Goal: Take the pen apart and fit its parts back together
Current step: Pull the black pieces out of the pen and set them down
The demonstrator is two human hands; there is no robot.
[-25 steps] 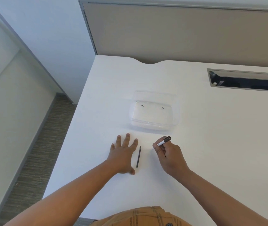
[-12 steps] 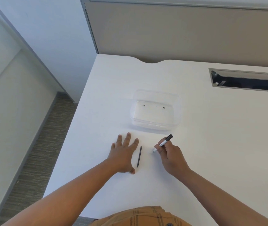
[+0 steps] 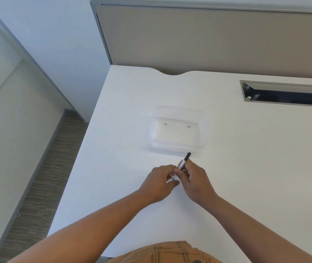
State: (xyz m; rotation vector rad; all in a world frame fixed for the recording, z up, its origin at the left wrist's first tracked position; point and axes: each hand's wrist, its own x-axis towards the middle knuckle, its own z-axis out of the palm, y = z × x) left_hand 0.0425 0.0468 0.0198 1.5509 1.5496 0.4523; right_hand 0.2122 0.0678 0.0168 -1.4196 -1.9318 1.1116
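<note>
Both hands meet low over the white tabletop (image 3: 124, 114), the right hand (image 3: 196, 180) with its fingers (image 3: 182, 174) curled shut around the pen (image 3: 185, 160), whose black end sticks up and away past them, tilted toward the clear tray (image 3: 205, 130) that sits just beyond. The left hand (image 3: 158, 182) has its fingers (image 3: 173, 168) bent in against the pen's lower end, touching the right fingers, though whether they grip that end or a separate part is hidden. The tray stands apart from both hands, with only small dark specks in it.
</note>
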